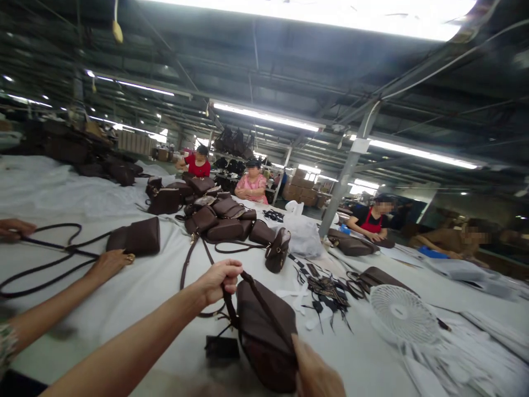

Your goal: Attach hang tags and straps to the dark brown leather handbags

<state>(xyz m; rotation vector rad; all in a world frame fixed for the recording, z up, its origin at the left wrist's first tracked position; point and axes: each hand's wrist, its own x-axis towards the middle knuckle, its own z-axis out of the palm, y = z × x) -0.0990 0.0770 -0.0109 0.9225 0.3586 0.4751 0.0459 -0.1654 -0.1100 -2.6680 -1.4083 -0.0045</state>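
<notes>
A dark brown bag [264, 336] lies on the white table cover [136, 298] right in front of me. My left hand [219, 281] is closed around the bag's brown strap [188, 259] near the bag's top left corner. At the bottom edge of the view, my right hand [316, 375] grips the bag's right side where the strap runs down. A small dark tag [222, 348] hangs beside the bag on its left.
A co-worker's hand with a ring [109, 263] and another hand [14, 227] rest on long straps at the left, by a brown bag [136, 237]. A pile of brown bags [215, 215] sits further back. A white fan [403, 315] and dark scraps [326, 292] lie right. Several people work at far tables.
</notes>
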